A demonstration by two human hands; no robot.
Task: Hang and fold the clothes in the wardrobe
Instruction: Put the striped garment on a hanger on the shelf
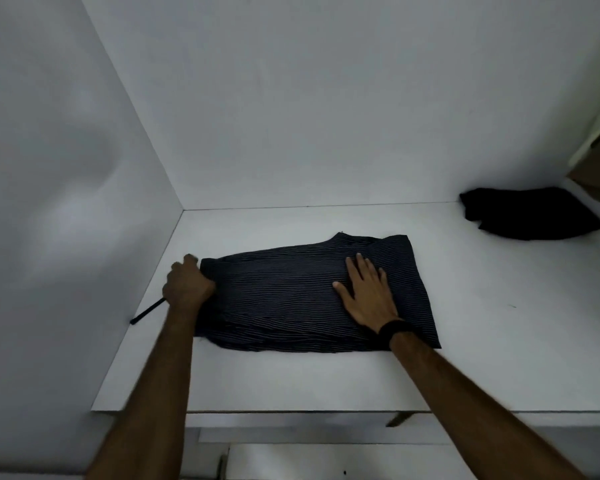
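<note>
A dark striped garment (291, 292) lies folded flat on the white wardrobe shelf (326, 382), left of middle. My left hand (187, 284) grips the garment's left edge with curled fingers. My right hand (367, 292) lies flat on the garment's right half, fingers straight and spread, pressing the cloth down. A dark band sits on my right wrist.
A second black garment (530, 213) lies bunched at the shelf's back right corner. A thin black stick-like object (146, 311) lies by the left wall, partly behind my left hand. White walls close the left and back. The shelf's front edge runs below my forearms.
</note>
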